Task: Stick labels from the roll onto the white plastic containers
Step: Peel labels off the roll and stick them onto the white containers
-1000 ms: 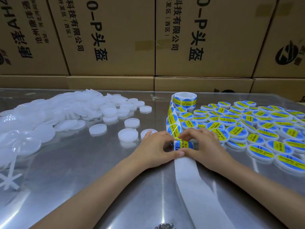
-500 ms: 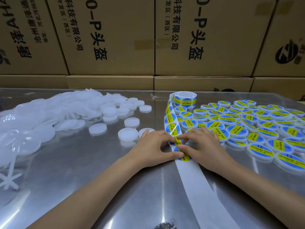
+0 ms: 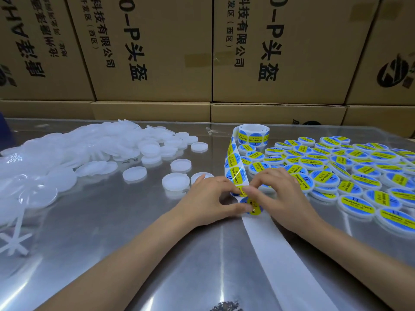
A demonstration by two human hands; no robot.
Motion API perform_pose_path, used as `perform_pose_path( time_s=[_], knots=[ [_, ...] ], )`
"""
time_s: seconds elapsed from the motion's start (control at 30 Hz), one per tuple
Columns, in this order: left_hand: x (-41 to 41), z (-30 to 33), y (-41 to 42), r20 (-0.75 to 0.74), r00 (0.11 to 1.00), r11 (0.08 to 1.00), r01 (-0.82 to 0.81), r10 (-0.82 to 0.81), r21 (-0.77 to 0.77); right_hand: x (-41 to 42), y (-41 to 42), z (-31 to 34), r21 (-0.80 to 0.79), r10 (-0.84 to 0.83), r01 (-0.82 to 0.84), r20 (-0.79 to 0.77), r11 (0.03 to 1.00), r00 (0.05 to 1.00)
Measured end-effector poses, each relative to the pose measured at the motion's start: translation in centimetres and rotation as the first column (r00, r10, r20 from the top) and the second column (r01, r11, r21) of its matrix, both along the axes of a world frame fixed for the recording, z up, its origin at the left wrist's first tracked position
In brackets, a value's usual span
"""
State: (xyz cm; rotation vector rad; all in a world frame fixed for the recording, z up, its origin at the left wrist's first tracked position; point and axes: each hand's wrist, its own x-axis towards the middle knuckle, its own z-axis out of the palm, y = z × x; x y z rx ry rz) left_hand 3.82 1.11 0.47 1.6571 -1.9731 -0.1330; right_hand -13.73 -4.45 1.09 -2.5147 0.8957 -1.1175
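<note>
Peeling step: my left hand [image 3: 210, 198] pins the label strip [image 3: 234, 169] on the surface [image 3: 112, 232], and my right hand [image 3: 278, 194] pinches a blue-yellow label [image 3: 251, 206] off the backing. Next it needs a bare white container [image 3: 175, 181] just left, pressed on centred.

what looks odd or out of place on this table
A white plastic star-shaped piece lies at the steel table's left edge, unlike the round white containers. Nothing is spilled or damaged.
</note>
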Motion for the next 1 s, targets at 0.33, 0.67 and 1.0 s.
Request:
perform_pose_path(
  time_s=[0.33, 0.67, 1.0],
  knots=[
    [2.4, 1.4, 1.0, 0.014, 0.975, 0.974, -0.219, 0.220, -0.060, -0.1, 1.0, 2.0, 0.467, -0.002, -0.307, 0.551, 0.829, 0.834],
    [2.0, 2.1, 1.1, -0.201, 0.948, 0.969, -0.247, 0.245, 0.017, 0.2, 0.9, 1.3, 0.609, -0.025, -0.341, 0.511, 0.716, 0.859],
    [-1.6, 2.4, 1.3, -0.931, 0.293, 0.941, 0.190, 0.219, 0.281, -0.1, 0.3, 1.1, 0.759, -0.023, -0.508, 0.565, 0.406, 0.825]
  ],
)
